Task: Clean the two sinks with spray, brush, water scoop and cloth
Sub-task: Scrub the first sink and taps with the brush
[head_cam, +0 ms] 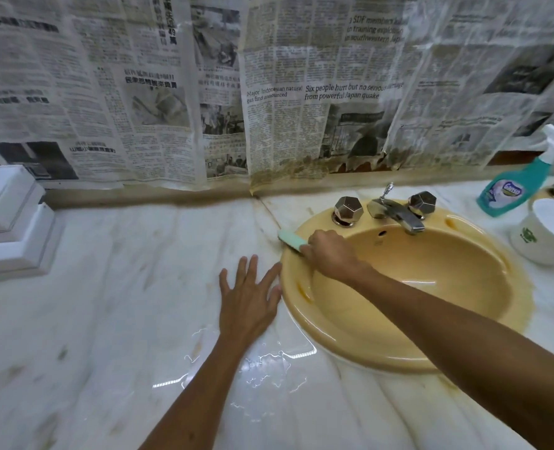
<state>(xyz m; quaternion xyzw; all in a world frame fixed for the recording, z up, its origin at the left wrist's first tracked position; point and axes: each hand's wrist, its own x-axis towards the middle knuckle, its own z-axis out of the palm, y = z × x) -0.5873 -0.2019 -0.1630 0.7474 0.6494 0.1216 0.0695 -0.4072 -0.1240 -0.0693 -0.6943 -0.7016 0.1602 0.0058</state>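
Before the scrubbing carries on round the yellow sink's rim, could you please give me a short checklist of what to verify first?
1. Brush gripped firmly: ok, right hand curls round its handle.
2. Brush head on the sink rim: ok, at the left edge.
3. Left hand braced: ok, flat on the countertop, fingers straight.
4. Spray bottle within reach: ok, right of the taps.
5. Water scoop filled: cannot tell, inside hidden.
6. Cloth at hand: cannot tell, none clearly visible.

Both forearms bare (no sleeves showing), hands ungloved
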